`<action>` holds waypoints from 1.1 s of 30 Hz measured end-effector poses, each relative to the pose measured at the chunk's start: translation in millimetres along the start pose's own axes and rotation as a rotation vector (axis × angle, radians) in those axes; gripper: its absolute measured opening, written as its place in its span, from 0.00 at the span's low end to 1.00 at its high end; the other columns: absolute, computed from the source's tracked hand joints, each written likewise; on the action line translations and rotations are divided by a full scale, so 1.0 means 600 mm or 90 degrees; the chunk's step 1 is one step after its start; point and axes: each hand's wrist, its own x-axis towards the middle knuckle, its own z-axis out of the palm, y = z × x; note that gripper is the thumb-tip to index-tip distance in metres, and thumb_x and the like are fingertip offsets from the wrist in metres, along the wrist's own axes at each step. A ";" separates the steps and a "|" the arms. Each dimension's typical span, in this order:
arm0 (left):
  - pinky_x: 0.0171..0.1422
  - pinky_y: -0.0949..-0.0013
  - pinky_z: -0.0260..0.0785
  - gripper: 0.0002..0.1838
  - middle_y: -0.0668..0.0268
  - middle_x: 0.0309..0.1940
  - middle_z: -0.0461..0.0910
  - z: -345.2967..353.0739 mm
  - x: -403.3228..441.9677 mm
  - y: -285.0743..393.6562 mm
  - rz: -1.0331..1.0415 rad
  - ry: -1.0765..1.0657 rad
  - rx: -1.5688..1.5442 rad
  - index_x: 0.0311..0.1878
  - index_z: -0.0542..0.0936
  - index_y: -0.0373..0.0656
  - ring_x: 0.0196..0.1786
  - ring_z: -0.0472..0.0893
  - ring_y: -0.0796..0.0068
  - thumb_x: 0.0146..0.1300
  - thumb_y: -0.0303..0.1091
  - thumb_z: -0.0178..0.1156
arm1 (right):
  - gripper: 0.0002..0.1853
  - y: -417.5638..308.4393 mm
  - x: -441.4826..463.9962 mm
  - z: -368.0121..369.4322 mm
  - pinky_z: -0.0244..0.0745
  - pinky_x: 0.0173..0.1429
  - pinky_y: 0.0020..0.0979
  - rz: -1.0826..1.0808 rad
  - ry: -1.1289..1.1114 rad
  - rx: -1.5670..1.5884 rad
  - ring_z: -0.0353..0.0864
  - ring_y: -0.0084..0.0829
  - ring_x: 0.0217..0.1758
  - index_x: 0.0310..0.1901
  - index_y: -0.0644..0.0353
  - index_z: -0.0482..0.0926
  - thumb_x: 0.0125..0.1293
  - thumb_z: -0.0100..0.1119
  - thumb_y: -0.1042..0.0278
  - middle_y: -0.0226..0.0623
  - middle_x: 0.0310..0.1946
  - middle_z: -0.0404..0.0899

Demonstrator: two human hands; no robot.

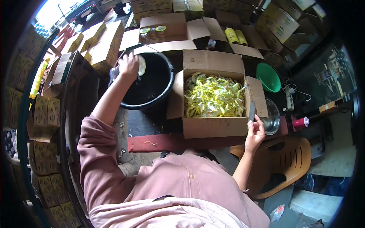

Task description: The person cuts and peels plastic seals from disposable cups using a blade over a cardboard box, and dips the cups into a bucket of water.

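My left hand (130, 65) is closed round what looks like a clear jar, tipped on its side over the left rim of a black bucket (167, 89). The jar's pale round end (142, 66) shows beside my fingers, which hide most of its body. Between the thumb and fingers of my right hand (254, 133) stands a flat grey strip (251, 111), perhaps a blade. That hand is at the front right corner of an open cardboard box (215, 127), which is filled with tangled yellow and clear plastic strips (215, 95).
A green bowl (268, 77) and a clear bowl (272, 123) stand right of the box. Behind are an open carton (167, 24) with lidded jars (153, 33) and another with yellow bottles (235, 37). An orange plastic chair (291, 159) is at front right.
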 end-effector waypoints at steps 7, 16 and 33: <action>0.54 0.63 0.70 0.29 0.61 0.46 0.78 0.073 -0.027 0.017 -0.019 -0.502 -0.012 0.45 0.80 0.45 0.49 0.77 0.63 0.39 0.50 0.70 | 0.17 0.013 0.034 -0.075 0.68 0.38 0.18 0.092 0.089 0.118 0.70 0.15 0.29 0.50 0.64 0.72 0.58 0.57 0.78 0.25 0.25 0.72; 0.52 0.67 0.71 0.32 0.60 0.45 0.78 0.029 -0.046 0.026 -0.056 -0.511 -0.025 0.42 0.81 0.43 0.47 0.78 0.65 0.34 0.55 0.71 | 0.17 0.055 0.084 -0.167 0.69 0.40 0.20 0.193 0.101 0.272 0.71 0.16 0.30 0.51 0.62 0.73 0.59 0.55 0.79 0.24 0.26 0.71; 0.50 0.64 0.72 0.32 0.57 0.43 0.78 0.058 -0.060 0.023 -0.172 -0.437 -0.043 0.43 0.78 0.39 0.46 0.79 0.62 0.36 0.52 0.71 | 0.09 0.094 0.128 -0.155 0.71 0.39 0.22 0.461 -0.039 0.576 0.76 0.21 0.31 0.40 0.56 0.75 0.57 0.53 0.78 0.28 0.31 0.78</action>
